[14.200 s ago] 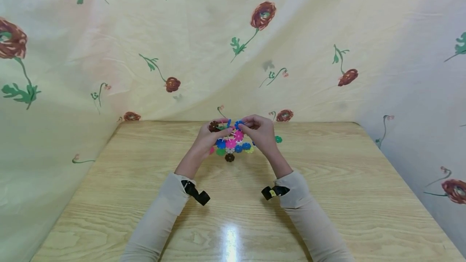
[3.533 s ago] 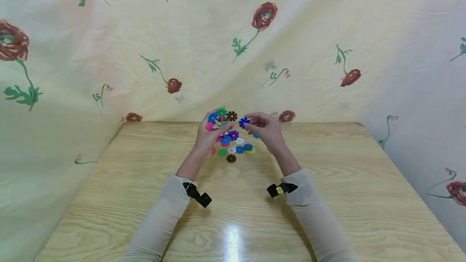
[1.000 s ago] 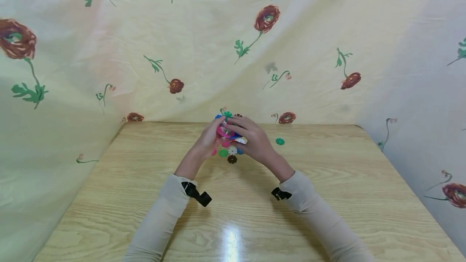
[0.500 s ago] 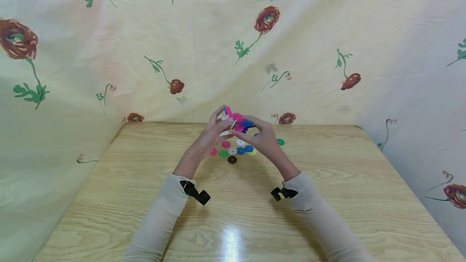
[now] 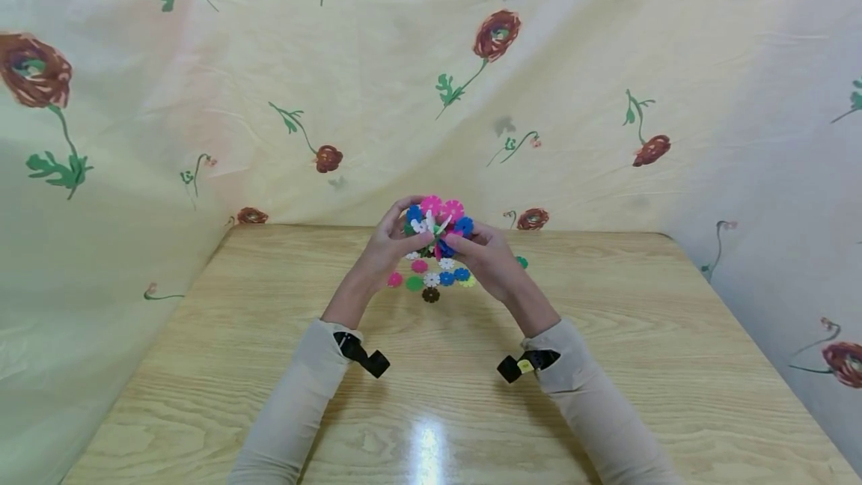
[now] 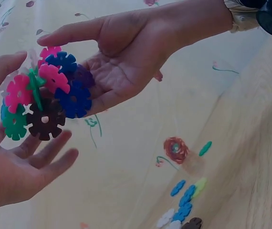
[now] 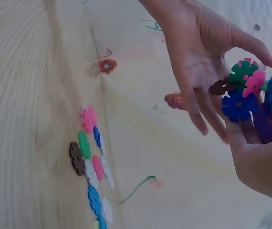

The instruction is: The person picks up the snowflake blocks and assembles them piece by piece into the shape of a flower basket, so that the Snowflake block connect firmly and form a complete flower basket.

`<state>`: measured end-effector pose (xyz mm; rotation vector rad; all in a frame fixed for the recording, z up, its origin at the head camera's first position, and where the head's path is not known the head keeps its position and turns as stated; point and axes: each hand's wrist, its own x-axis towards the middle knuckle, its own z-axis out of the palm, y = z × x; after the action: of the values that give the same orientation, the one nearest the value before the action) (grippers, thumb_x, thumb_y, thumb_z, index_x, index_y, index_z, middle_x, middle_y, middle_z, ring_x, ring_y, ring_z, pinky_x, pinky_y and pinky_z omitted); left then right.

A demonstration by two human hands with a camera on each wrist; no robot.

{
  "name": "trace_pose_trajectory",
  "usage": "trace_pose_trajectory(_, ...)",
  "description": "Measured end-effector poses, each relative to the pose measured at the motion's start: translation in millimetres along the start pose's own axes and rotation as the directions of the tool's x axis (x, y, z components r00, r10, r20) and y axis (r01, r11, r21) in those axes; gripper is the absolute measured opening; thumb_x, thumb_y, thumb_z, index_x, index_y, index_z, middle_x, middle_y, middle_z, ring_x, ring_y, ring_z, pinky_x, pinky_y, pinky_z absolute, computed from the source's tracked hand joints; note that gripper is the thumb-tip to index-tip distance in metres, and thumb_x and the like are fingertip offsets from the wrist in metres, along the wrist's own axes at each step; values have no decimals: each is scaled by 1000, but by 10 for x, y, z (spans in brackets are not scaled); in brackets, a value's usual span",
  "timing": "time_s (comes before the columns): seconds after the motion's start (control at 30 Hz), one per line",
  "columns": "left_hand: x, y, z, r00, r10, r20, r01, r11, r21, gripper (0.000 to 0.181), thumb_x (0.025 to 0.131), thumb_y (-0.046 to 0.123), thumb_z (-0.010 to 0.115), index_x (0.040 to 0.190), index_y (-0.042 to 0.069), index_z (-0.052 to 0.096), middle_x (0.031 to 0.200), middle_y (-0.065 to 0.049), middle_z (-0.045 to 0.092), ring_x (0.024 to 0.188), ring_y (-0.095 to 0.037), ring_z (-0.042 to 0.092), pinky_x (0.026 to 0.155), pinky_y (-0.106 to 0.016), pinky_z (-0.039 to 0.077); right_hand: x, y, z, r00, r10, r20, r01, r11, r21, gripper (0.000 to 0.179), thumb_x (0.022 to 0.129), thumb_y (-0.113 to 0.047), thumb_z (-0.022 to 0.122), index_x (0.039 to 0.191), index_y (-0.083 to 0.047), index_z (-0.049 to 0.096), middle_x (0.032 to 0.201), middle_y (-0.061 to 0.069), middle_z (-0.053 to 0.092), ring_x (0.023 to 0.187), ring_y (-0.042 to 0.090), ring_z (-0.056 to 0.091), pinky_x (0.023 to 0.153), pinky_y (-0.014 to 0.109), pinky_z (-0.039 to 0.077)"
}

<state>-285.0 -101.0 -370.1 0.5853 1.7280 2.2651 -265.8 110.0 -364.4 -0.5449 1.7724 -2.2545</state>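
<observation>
In the head view a rounded cluster of interlocking snowflake discs [image 5: 453, 210] is held up over the far part of the table, between both hands. Pink, blue, white and green discs show on it. My left hand [image 5: 382, 251] holds its left side, thumb in front and fingers behind. On the right side my right hand [image 5: 494, 259] grips it with the thumb near the middle. The left wrist view shows a brown disc [image 6: 45, 119] low on the cluster and a dark blue disc [image 6: 73, 99] by the right hand. A purple disc [image 7: 268, 123] rests against the right palm in the right wrist view.
Loose discs lie on the wooden table [image 5: 431, 380] below the hands: a brown disc [image 5: 430, 295], a light green disc [image 5: 414, 284], a pink disc [image 5: 395, 279] and several white and blue ones. A green disc [image 5: 521, 262] lies apart to the right. A flowered cloth [image 5: 404, 96] hangs behind.
Earlier the right hand held a dark blue disc apart from the cluster; now both hands hold the cluster. Over the last second they have turned it, bringing pink discs to the top.
</observation>
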Motion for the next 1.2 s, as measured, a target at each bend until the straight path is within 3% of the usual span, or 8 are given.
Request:
trace_pose_trajectory(0.1,-8,11,22,999,-38,-14,38,999,-13,60,95,8,66,149,24,44,130,-3,59,113,-14,61,95,-26,54,0,24,1,999,30,29,-31,998,56,20,105,-9,55,116,-14,70,118,1,69,110,14,67,100,30,55)
trace_pose_trajectory(0.27,-8,9,51,995,-87,-40,85,996,-34,61,95,8,67,149,23,45,123,0,63,107,-13,63,85,-23,56,3,54,2,998,47,38,-50,995,84,21,106,-9,52,118,-14,69,118,1,70,111,14,67,100,30,55)
trace_pose_trajectory(0.43,3,-3,62,995,-89,-54,86,995,-45,61,96,8,67,150,24,45,114,2,66,94,-12,66,78,-25,55,9,57,4,995,88,-56,-85,995,47,16,105,-16,57,118,-10,65,109,-1,73,106,12,69,95,28,57)
trace_pose_trajectory(0.57,17,-31,61,991,-107,-85,104,994,-43,63,96,10,67,152,27,43,111,0,67,88,-12,66,71,-26,53,21,53,1,981,115,-157,-119,993,-15,26,102,-23,63,121,-5,61,105,-3,70,102,11,67,92,27,58)
trace_pose_trajectory(0.67,28,-55,63,984,-129,-122,125,992,-33,65,97,13,69,154,27,41,118,-4,65,92,-15,65,72,-26,53,28,48,0,970,135,-204,-151,987,-64,34,101,-27,66,124,-2,60,107,-1,65,102,13,64,94,32,58)
trace_pose_trajectory(0.83,52,-103,70,972,-160,-171,156,987,-35,67,95,15,72,153,30,42,138,-11,58,110,-23,63,86,-30,57,40,46,-20,956,180,-230,-212,969,-125,46,101,-33,66,132,0,59,114,1,61,107,17,60,102,45,54)
trace_pose_trajectory(0.97,63,-133,81,968,-171,-184,164,985,-53,66,95,15,73,151,34,45,144,-12,55,121,-27,61,99,-38,56,57,56,-55,951,208,-231,-247,956,-159,50,100,-38,64,134,-2,57,113,0,62,104,17,61,104,51,51)
trace_pose_trajectory(1.2,66,-154,87,967,-171,-189,159,985,-72,65,94,12,73,150,36,48,138,-12,61,112,-24,67,98,-41,57,71,79,-122,950,244,-194,-280,942,-183,47,102,-39,61,133,-4,55,115,3,61,98,18,63,106,56,48)
